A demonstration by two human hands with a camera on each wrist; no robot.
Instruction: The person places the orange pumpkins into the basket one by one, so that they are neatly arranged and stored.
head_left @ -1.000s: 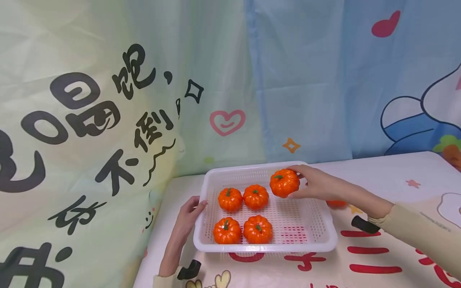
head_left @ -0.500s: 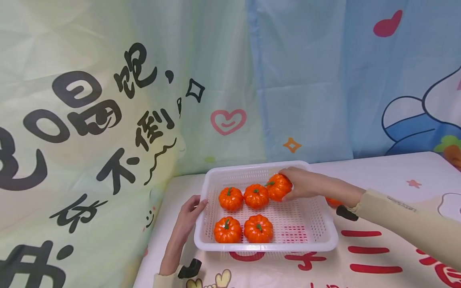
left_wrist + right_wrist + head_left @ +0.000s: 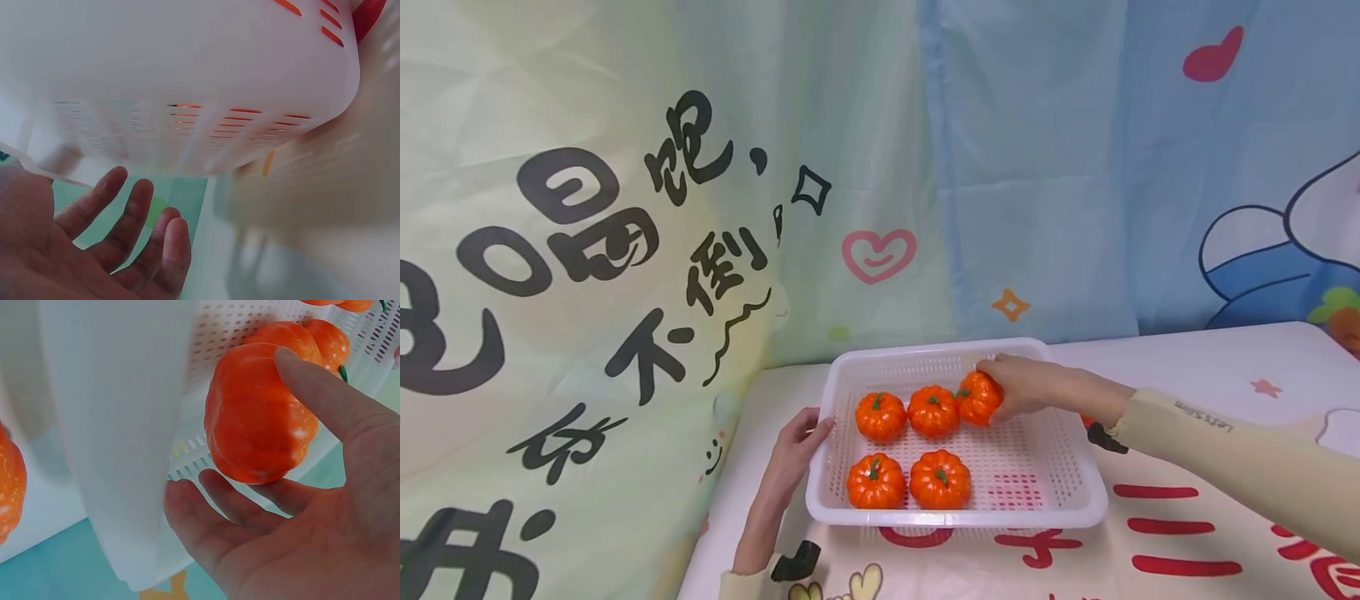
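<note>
A white perforated plastic basket (image 3: 955, 518) stands on the table. My right hand (image 3: 1021, 387) is inside its far right part and holds a small orange toy pumpkin (image 3: 979, 400) between thumb and fingers. In the right wrist view the thumb lies on one side of this pumpkin (image 3: 256, 419), with fingers below it. Its stem end points left, beside another pumpkin (image 3: 933, 411) in the back row. My left hand (image 3: 797, 437) holds the basket's left rim, the thumb over the edge and the fingers (image 3: 128, 219) spread along the outside wall.
Further pumpkins sit in the basket: one at back left (image 3: 881, 417) and two in front, a left one (image 3: 876, 482) and a right one (image 3: 940, 480). Outside, right of the basket, lies another pumpkin (image 3: 9, 487). A printed curtain (image 3: 1030, 167) hangs behind the table.
My right hand has moved left and down with its pumpkin, bringing it beside the back row and turning its stem leftward. The left hand has stayed at the basket's rim.
</note>
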